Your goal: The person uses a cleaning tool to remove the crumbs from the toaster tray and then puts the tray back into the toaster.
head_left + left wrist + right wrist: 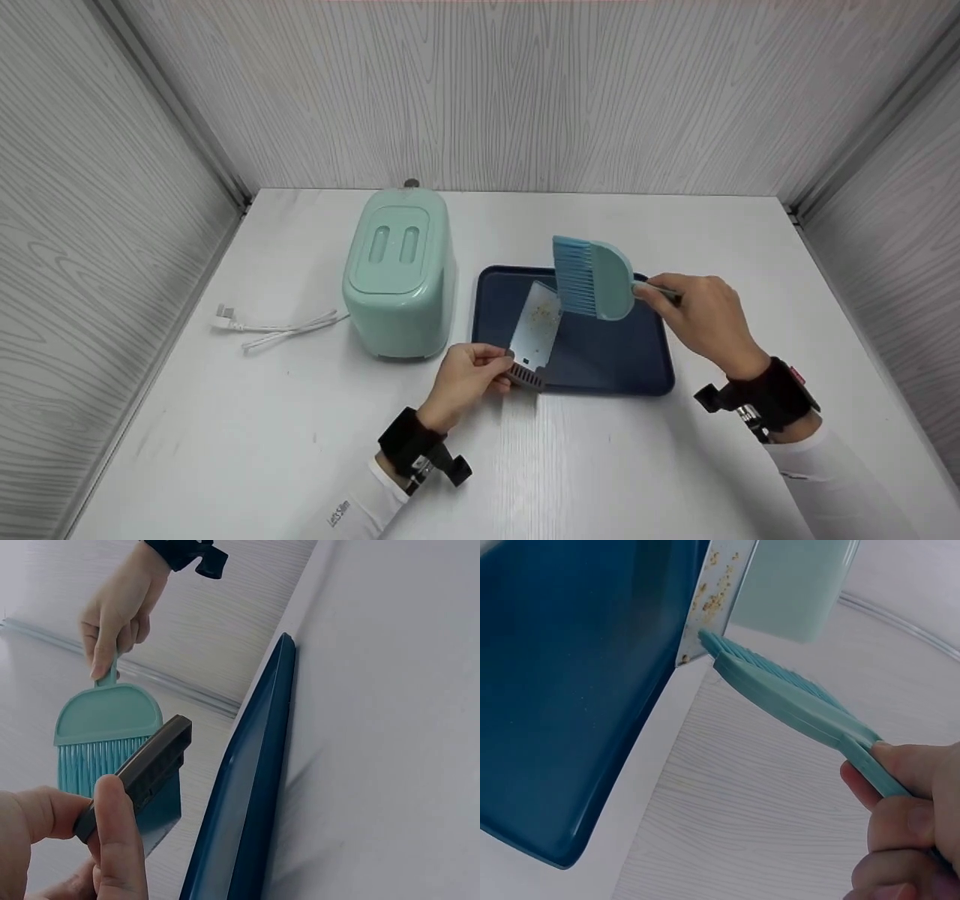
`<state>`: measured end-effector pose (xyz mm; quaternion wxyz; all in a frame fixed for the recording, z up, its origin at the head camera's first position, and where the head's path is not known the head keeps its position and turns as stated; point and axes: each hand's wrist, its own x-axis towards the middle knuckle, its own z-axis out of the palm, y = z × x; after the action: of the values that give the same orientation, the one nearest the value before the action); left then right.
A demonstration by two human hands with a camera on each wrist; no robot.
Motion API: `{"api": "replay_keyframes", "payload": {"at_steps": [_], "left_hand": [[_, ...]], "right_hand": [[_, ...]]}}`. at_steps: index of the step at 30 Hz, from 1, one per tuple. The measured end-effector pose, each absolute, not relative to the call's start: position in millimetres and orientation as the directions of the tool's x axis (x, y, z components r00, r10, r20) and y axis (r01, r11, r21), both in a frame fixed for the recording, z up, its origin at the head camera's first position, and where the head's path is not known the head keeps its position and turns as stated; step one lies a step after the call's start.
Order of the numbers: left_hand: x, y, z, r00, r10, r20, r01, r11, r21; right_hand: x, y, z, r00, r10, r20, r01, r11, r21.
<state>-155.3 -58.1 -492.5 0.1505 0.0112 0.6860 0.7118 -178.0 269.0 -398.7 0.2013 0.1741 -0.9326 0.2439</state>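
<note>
My left hand (469,377) pinches the dark slotted handle (525,376) of a toaster crumb tray (534,334) between thumb and fingers. Golden-brown crumbs (712,596) lie scattered on the metal plate of it. My right hand (705,319) grips a teal hand brush (613,281) by its thin handle. The brush's blue bristles (574,277) point left, close to the far end of the crumb tray; whether they touch it I cannot tell. Both are over a dark blue serving tray (615,367). In the left wrist view, the crumb tray (161,817) is tilted and partly hides the bristles.
A mint-green toaster (401,270) with two slots in its top stands left of the blue tray. Its white cord (289,330) with a plug lies on the white table (225,420) farther left. Grey wood-grain panels (495,97) wall in the back and sides.
</note>
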Motion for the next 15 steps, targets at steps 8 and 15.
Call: {"api": "replay_keyframes", "payload": {"at_steps": [8,15], "left_hand": [[-156.3,-57.9,-493.4,-0.956,0.223,-0.191,-0.198,-0.008,0.980],[-155.6,-59.0,-493.5,-0.953,0.233,-0.193,-0.196,0.011,0.981]], "right_hand": [[-163.8,266.8,-380.7,-0.829,-0.241,0.504,-0.464,0.799,-0.382],[-147.6,255.0,-374.6,-0.781,-0.314,0.540,-0.540,0.773,-0.332]]}}
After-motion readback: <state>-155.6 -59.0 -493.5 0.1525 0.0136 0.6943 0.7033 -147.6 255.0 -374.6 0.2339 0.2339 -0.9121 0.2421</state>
